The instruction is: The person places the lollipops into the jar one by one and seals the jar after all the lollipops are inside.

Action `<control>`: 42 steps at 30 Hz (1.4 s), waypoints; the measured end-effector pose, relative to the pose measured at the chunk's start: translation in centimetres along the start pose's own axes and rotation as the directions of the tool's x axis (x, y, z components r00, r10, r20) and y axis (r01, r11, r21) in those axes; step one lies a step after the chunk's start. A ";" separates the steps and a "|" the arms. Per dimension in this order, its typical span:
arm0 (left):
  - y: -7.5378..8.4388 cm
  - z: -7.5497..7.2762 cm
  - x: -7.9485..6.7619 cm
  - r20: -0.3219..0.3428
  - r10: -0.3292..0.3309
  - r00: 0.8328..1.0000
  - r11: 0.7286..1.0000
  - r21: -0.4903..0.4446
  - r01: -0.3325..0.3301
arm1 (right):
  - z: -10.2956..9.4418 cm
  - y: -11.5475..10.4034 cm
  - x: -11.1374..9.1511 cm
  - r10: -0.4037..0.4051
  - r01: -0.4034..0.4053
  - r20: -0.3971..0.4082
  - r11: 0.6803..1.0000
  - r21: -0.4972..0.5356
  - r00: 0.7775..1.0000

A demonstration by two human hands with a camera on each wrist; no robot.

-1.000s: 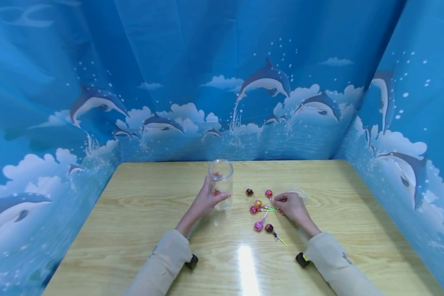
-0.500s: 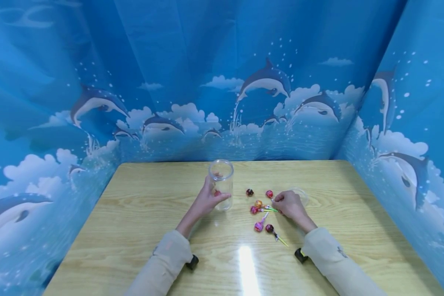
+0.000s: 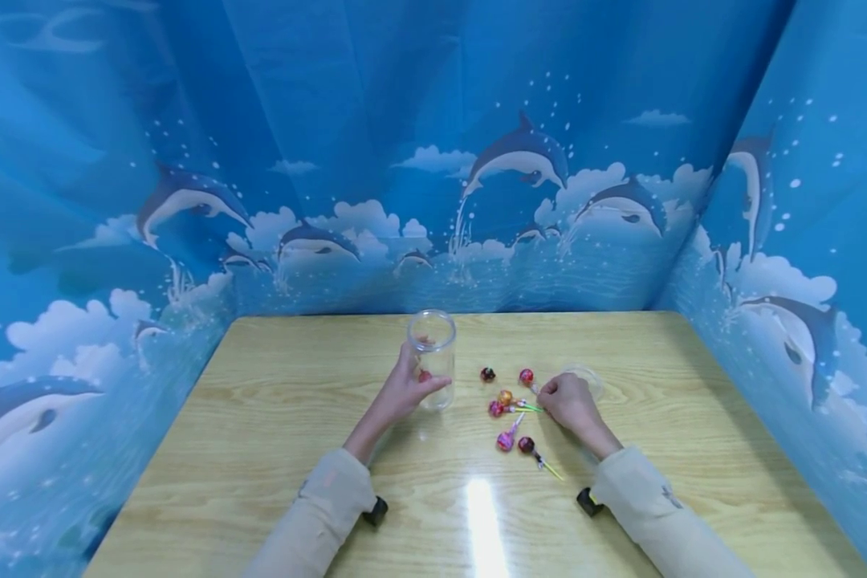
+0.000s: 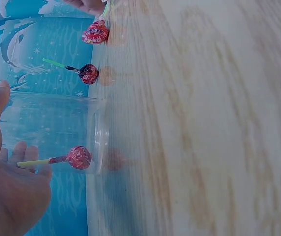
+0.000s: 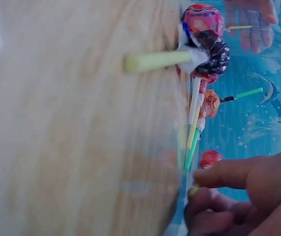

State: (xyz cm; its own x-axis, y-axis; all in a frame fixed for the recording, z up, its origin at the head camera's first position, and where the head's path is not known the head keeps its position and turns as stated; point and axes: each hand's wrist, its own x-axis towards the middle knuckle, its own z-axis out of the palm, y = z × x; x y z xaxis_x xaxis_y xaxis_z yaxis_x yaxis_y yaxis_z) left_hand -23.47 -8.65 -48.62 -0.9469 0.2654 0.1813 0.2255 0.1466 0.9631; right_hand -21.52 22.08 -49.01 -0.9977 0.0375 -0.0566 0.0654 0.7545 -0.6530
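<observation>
My left hand (image 3: 408,384) holds a clear jar (image 3: 442,361) upright on the table, thumb and fingers round its sides. Inside the jar stands a red-wrapped lollipop (image 4: 79,157) with a yellow stick. To the right, my right hand (image 3: 569,401) pinches a stick end (image 5: 194,191) between thumb and finger, low over the table. A red lollipop (image 3: 526,376) lies just beyond those fingertips. Nearby are an orange lollipop (image 3: 505,396), a pinkish-red one (image 3: 495,409), a pink-purple lollipop (image 3: 505,441) and a dark lollipop (image 3: 525,445) with a yellow stick.
Another dark lollipop (image 3: 487,375) lies between the jar and the red one. Behind my right hand is a round clear lid (image 3: 589,380), partly covered. The wooden table (image 3: 274,401) meets a blue dolphin-print curtain (image 3: 376,160) at its back.
My right hand has shifted only slightly, its fingers drawing closer together at the stick. The left hand, jar and loose lollipops stay where they were.
</observation>
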 end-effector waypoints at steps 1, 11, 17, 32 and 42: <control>0.0 0.0 0.0 0.004 -0.003 1.000 1.000 -0.003 0.003 | -0.1 0.1 0.0 0.001 -0.001 -0.015 1.000 0.010 1.000; 0.0 0.0 0.0 -0.004 -0.026 1.000 1.000 0.006 0.026 | -2.8 -1.1 -1.0 0.069 -0.058 -0.060 0.984 0.167 0.996; 0.1 -0.1 0.1 0.000 -0.025 1.000 1.000 -0.006 0.025 | -4.8 -1.3 -1.1 0.095 -0.076 -0.048 0.948 0.309 0.994; 0.1 -0.1 -0.2 -0.015 -0.036 0.999 0.999 0.031 0.037 | -7.5 -2.5 -0.7 -0.016 0.015 -0.008 0.491 0.871 1.000; 0.1 -0.2 -0.2 -0.004 -0.032 0.999 0.997 0.065 0.033 | -7.5 -4.2 -0.1 -0.121 -0.041 0.096 0.394 0.918 0.988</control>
State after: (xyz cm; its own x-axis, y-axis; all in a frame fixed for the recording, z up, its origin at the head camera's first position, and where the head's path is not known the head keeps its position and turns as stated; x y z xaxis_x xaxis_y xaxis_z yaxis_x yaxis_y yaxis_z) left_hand -23.30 -8.85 -48.53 -0.9547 0.2564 0.1508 0.2088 0.2168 0.9536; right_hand -21.84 23.84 -40.59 -0.9919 -0.1169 -0.0495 0.0834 -0.3058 -0.9484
